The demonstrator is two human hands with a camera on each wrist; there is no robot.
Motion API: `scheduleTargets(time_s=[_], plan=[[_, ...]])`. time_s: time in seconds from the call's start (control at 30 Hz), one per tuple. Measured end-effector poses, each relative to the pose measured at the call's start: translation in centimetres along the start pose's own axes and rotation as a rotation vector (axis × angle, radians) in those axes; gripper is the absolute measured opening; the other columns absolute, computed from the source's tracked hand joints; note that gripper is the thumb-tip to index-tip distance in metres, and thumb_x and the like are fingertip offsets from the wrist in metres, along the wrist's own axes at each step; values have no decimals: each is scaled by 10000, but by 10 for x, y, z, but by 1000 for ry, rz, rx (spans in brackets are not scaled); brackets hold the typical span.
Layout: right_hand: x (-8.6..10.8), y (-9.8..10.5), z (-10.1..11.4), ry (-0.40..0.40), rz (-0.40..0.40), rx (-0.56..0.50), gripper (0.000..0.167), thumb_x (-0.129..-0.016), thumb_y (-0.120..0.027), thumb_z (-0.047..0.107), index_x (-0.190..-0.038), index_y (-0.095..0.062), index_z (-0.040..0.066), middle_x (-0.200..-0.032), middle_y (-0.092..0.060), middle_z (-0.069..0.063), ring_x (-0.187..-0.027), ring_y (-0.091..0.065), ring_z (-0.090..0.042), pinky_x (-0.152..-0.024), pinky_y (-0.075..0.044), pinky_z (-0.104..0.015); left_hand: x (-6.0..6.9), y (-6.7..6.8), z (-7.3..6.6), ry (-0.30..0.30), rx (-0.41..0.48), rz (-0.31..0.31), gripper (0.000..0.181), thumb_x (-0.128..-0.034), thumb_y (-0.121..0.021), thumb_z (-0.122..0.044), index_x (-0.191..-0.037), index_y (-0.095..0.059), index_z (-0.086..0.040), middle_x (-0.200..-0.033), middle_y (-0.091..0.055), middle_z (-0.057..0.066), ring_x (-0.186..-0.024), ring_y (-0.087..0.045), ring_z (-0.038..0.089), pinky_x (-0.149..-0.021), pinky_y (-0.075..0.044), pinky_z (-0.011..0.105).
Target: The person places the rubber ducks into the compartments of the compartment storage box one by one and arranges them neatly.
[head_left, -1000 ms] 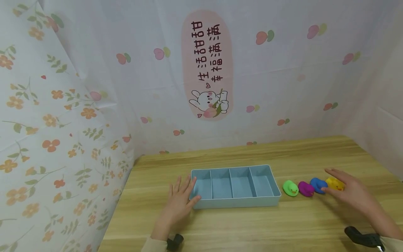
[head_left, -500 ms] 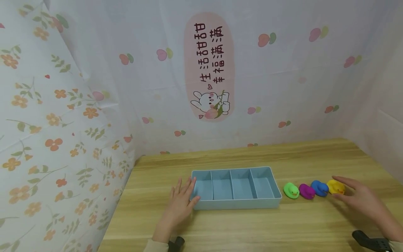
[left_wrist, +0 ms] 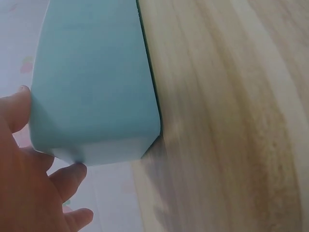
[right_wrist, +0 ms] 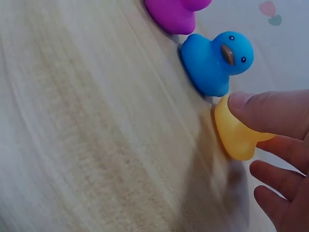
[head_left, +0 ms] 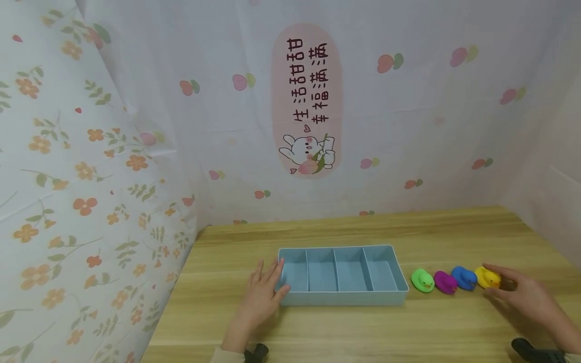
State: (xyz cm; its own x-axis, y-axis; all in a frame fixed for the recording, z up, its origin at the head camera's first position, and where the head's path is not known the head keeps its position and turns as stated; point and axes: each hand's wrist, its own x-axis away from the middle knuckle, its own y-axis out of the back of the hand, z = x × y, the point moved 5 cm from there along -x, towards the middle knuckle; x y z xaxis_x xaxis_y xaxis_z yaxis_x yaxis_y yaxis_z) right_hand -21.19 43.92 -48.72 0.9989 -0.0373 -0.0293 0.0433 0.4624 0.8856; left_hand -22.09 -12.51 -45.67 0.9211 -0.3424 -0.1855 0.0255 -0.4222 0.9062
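Observation:
A light blue tray (head_left: pixel 342 298) with a row of compartments lies on the wooden table in the head view. My left hand (head_left: pixel 259 297) rests against its left end, fingers extended; the left wrist view has the thumb (left_wrist: pixel 15 108) at one side of the tray (left_wrist: pixel 96 77). At the right end of a row of rubber ducks, my right hand (head_left: pixel 522 292) pinches the yellow rubber duck (head_left: pixel 487 277) between thumb and index finger. In the right wrist view the thumb covers part of the yellow duck (right_wrist: pixel 234 135), and the other fingers hang clear of it.
Green (head_left: pixel 422 280), purple (head_left: pixel 446 283) and blue (head_left: pixel 464 278) rubber ducks stand between the tray and the yellow one. Behind the wooden table (head_left: pixel 345 333) hangs a printed white cloth (head_left: pixel 218 131), with a floral cloth (head_left: pixel 91 212) at the left.
My right hand has moved from above the blue and yellow ducks to the yellow duck, and its thumb and index finger have closed in on it. My left hand stays at the tray.

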Motion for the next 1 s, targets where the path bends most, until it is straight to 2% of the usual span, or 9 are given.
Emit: scheduleTargets(time_s=[0.2, 0.37, 0.63, 0.83, 1.0], plan=[[0, -5, -7, -10, -25, -28, 716, -885, -668, 386, -1358, -424, -92, -1278, -402, -459, -1047, -447, -614, -757, -394, -685, 0, -1, 0, 3, -13, -16, 624, -983, -473, -411, -1504, -301, -115, -1506, -377, 132, -1400, -205, 501, -1066, -255, 682], [-1, -8, -12, -33, -46, -40, 697, -906, -634, 404, -1345, -428, -98, -1286, -381, -461, -1067, -402, -607, -799, -347, -715, 0, -2, 0, 1, -6, -20, 631, -979, -489, -399, -1490, -319, -68, -1500, -387, 136, -1395, -230, 493, -1080, -276, 645], [0, -7, -10, -23, -82, -48, 583, -930, -625, 312, -1288, -463, -119, -1267, -387, -466, -1068, -381, -616, -828, -306, -730, 1, -4, 0, -16, 88, -8, 638, -993, -466, -387, -1487, -293, -21, -1524, -328, 184, -1371, -330, 439, -1093, -329, 557], [-1, -5, -9, -15, -106, -38, 586, -906, -655, 328, -1255, -501, -116, -1230, -451, -444, -1018, -452, -578, -766, -381, -659, 1, -6, 1, -43, 117, -33, 635, -995, -470, -370, -1478, -296, 4, -1512, -329, 225, -1368, -352, 412, -1109, -320, 529], [-2, -5, -11, -18, -91, -27, 612, -897, -662, 350, -1232, -507, -138, -1183, -492, -440, -968, -501, -579, -710, -425, -622, 1, -5, 0, -41, 132, -33, 625, -991, -497, -316, -1471, -293, 28, -1507, -328, 238, -1362, -358, 420, -1099, -325, 543]])
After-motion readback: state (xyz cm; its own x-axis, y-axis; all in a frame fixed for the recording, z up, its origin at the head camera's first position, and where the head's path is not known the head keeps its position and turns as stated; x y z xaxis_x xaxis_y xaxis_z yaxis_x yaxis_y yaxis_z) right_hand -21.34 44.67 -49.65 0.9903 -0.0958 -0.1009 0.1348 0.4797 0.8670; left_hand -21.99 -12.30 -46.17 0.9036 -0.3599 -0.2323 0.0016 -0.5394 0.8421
